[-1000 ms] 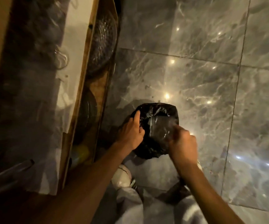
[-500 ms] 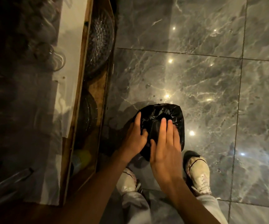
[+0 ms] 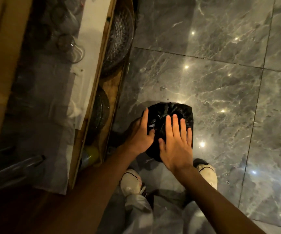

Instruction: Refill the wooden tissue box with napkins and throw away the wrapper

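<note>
A small bin lined with a black plastic bag stands on the grey marble floor, just ahead of my feet. My left hand holds the bag's left rim, fingers curled over the edge. My right hand hovers flat over the bin's mouth, fingers spread, nothing in it. The wrapper, the wooden tissue box and the napkins are not visible; the inside of the bin is hidden under my right hand.
A wooden shelf unit runs along the left, with glassware on a white liner and patterned glass bowls on the lower level. My white shoes stand behind the bin. Open floor lies ahead and right.
My right hand was closed over the bin's mouth a second ago and has since opened flat above it. My left hand stays on the rim. My right foot has come into view.
</note>
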The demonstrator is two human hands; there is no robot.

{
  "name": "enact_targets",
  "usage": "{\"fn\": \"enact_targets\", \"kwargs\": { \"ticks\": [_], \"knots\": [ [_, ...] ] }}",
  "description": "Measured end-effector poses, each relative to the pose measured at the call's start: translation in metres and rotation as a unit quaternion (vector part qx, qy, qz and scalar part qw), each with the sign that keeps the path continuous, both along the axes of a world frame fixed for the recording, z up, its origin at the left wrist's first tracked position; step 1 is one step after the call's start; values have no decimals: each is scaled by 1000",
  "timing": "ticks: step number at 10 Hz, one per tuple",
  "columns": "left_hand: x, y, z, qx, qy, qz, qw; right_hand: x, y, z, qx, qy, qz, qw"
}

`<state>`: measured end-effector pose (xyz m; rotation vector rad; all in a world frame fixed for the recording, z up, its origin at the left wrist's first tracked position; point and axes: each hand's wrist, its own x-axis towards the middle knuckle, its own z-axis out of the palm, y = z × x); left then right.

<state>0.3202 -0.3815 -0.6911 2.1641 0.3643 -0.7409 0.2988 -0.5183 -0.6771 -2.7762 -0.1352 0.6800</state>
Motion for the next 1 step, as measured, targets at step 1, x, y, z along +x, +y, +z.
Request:
{"fn": "enact_targets", "kwargs": {
  "ticks": [1],
  "knots": [
    [-8,10,21,39,1,-7,999,9,-8,35,72,-8,-40,997]
  ]
}}
